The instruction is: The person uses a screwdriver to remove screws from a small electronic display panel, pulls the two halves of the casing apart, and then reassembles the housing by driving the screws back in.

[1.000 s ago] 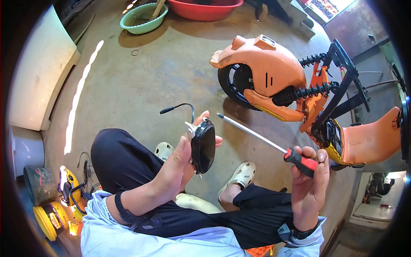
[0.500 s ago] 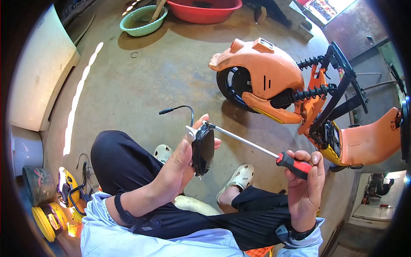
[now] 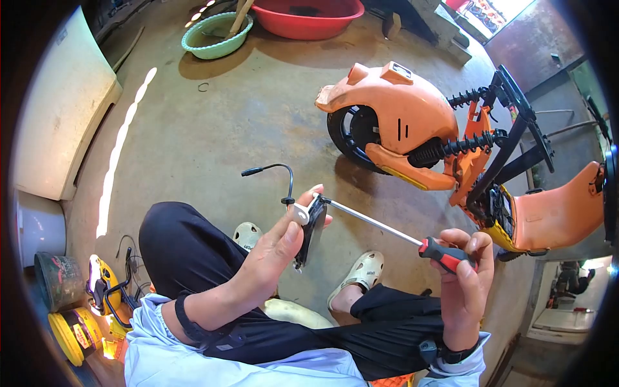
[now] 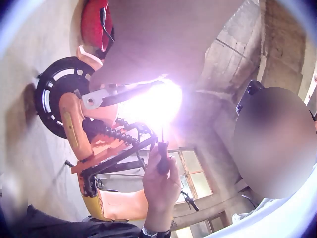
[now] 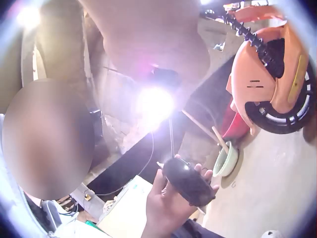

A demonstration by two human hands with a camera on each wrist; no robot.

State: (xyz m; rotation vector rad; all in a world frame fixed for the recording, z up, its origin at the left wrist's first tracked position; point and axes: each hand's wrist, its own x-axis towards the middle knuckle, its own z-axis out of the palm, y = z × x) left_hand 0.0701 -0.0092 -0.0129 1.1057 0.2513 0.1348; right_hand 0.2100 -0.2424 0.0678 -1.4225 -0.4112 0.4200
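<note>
In the head view a thin black part (image 3: 312,233) with a white bracket (image 3: 300,214) is held upright, edge-on, by my left hand (image 3: 274,248); a black cable (image 3: 291,177) with a plug curves up from it. My right hand (image 3: 465,274) grips the red-and-black handle of a screwdriver (image 3: 380,226), whose tip meets the part's upper end. The right wrist view shows the part's dark oval face (image 5: 190,182) in the fingers of my left hand (image 5: 166,210). Glare hides the screwdriver's tip in the left wrist view.
An orange scooter body (image 3: 412,109) with a wheel and springs lies on the floor at the right. Green (image 3: 216,48) and red (image 3: 308,26) basins stand at the back. At the left are a white cabinet (image 3: 64,109) and a yellow bucket (image 3: 74,335).
The screwdriver's tip has moved left onto the part, which has turned from showing its dark face to nearly edge-on. My left hand has shifted slightly right.
</note>
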